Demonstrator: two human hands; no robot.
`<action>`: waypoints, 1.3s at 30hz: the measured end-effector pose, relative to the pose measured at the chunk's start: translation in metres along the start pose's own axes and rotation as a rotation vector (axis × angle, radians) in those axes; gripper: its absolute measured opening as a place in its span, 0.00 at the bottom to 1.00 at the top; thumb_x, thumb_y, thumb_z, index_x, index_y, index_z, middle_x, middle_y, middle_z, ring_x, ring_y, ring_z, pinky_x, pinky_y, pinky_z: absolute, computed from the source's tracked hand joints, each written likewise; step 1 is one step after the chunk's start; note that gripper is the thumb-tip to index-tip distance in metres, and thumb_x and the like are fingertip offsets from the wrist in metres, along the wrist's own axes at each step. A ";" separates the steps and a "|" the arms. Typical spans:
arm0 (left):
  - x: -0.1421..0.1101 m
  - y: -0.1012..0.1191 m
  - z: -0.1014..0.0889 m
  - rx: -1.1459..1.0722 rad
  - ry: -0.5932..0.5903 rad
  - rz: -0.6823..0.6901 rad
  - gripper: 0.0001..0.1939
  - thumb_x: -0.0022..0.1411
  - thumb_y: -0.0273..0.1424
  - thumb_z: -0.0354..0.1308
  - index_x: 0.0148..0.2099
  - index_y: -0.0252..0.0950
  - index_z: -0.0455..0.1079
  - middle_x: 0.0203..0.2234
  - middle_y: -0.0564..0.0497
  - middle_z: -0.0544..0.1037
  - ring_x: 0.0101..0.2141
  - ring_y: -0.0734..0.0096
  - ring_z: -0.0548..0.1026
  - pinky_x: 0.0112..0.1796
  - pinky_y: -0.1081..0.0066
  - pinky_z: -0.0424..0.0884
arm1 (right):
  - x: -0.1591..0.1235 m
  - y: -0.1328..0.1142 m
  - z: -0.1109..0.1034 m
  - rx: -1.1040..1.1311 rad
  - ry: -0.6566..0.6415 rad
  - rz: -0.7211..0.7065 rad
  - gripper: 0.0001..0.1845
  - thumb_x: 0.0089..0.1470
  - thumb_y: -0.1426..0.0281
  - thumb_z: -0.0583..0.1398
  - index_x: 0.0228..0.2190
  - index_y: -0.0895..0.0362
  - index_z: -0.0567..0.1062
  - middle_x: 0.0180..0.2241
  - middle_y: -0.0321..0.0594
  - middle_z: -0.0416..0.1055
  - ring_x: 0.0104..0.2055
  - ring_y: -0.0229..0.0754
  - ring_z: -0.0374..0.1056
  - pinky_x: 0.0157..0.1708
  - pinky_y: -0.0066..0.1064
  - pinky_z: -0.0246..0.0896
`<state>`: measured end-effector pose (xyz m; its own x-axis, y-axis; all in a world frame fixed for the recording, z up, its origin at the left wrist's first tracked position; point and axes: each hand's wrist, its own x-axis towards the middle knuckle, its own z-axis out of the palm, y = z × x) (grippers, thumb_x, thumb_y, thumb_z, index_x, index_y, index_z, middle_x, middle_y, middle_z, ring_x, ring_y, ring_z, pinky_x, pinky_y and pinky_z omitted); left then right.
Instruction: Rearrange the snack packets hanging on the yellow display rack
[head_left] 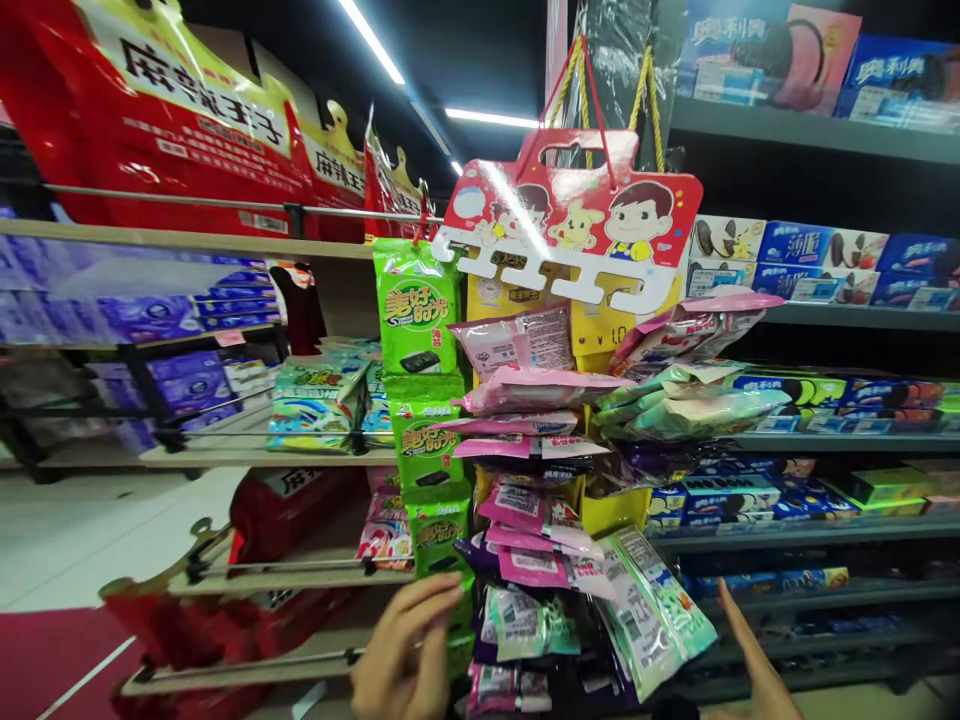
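Low in the view, my left hand [409, 650] is loosely bent beside a hanging strip of green seaweed snack packets [420, 310]. Its thumb and fingers are apart, with nothing visible between them. My right hand [756, 662] comes up at the lower right with the index finger stretched out; its other fingers are mostly cut off. Between the hands hang bunches of small snack bags, among them pink bags [517, 505] and a pale green bag [652, 610]. Above them a red cartoon hanger card [577, 210] hangs by red cords, its lower edge cut into white hooks.
On the left, wooden shelves [330, 245] hold big red snack bags [202, 130] and purple packs [120, 300]. Grey shelves [825, 318] on the right carry blue biscuit boxes [799, 240]. Yellow price cards [596, 330] hang behind the bags. Pale floor [67, 540] shows at lower left.
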<state>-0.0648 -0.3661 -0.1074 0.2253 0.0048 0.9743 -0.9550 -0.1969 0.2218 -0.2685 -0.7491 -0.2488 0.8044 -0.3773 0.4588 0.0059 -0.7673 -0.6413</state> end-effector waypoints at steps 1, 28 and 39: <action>-0.001 0.012 0.008 -0.054 -0.082 0.045 0.12 0.62 0.17 0.52 0.42 0.34 0.73 0.37 0.46 0.79 0.40 0.71 0.78 0.41 0.73 0.75 | 0.004 0.004 0.007 0.003 0.017 0.014 0.61 0.48 0.56 0.68 0.70 0.46 0.39 0.70 0.47 0.42 0.69 0.62 0.44 0.67 0.56 0.44; -0.085 0.064 0.079 -0.093 -0.769 0.457 0.11 0.65 0.27 0.52 0.47 0.33 0.73 0.50 0.43 0.77 0.50 0.66 0.74 0.49 0.67 0.72 | 0.167 -0.097 0.013 0.412 0.091 0.024 0.23 0.38 0.57 0.73 0.34 0.56 0.77 0.34 0.41 0.77 0.37 0.51 0.73 0.39 0.39 0.68; -0.089 0.055 0.144 0.348 -1.002 0.358 0.14 0.68 0.25 0.51 0.50 0.29 0.75 0.52 0.40 0.76 0.50 0.61 0.74 0.50 0.61 0.68 | 0.183 -0.115 0.012 0.428 0.014 -0.020 0.24 0.41 0.53 0.73 0.35 0.57 0.79 0.36 0.42 0.78 0.39 0.52 0.74 0.42 0.39 0.69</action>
<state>-0.1093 -0.5187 -0.1879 0.1521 -0.8680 0.4727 -0.9252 -0.2933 -0.2409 -0.1151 -0.7236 -0.0981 0.7935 -0.3736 0.4803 0.2701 -0.4911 -0.8282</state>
